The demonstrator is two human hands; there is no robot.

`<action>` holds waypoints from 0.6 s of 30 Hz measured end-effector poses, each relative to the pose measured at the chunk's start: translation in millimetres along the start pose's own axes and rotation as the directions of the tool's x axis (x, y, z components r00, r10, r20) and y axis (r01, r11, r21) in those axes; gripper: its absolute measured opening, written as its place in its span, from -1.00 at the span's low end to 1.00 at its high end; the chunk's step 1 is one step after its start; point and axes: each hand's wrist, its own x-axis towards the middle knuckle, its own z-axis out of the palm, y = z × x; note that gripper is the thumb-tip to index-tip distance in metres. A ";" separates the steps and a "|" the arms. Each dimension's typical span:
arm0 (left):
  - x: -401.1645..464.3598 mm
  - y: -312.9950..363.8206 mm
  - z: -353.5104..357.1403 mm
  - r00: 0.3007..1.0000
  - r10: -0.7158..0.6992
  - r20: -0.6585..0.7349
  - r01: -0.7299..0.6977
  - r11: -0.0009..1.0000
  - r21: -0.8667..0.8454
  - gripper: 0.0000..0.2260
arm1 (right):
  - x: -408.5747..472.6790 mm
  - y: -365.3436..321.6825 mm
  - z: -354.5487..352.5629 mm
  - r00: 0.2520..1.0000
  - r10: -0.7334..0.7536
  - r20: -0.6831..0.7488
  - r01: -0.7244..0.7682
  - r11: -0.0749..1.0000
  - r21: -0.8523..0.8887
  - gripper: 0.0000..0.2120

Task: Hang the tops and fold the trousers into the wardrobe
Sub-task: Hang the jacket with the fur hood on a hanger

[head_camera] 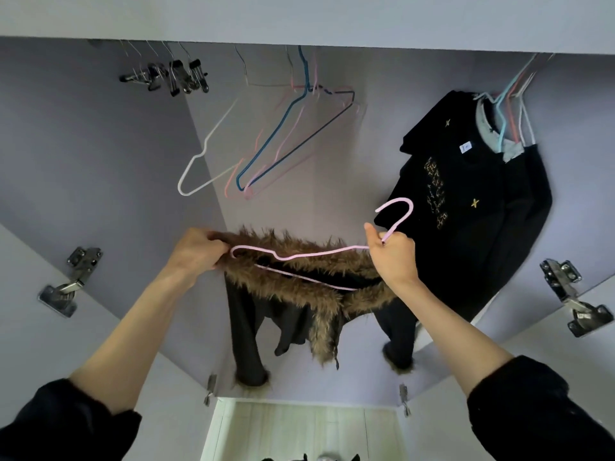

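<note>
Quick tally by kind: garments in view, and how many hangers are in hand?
Garments: 2 — the fur-trimmed dark top gripped by the left hand, and the black embroidered top already hanging.
Hangers in hand: 1 — the pink hanger, pinched by the right hand.
Total: 3

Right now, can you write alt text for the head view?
Two hands hold a dark fur-collared jacket on a pink hanger before an open wardrobe: right hand grips the hook's base, left hand the collar. Empty hangers and a black top hang above.
</note>
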 end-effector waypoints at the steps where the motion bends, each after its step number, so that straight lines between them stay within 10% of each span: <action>1: 0.9 -1.5 0.4 1.000 0.002 -0.006 -0.002 1.000 0.023 -0.76 | 2.4 -0.1 -0.6 1.000 -0.005 0.000 0.005 1.000 -0.022 -0.47; 18: -17.5 26.4 13.6 0.983 0.175 0.053 -0.181 0.879 0.441 -0.80 | -6.9 -49.6 13.0 0.959 -0.247 0.138 0.279 0.902 -0.328 -0.46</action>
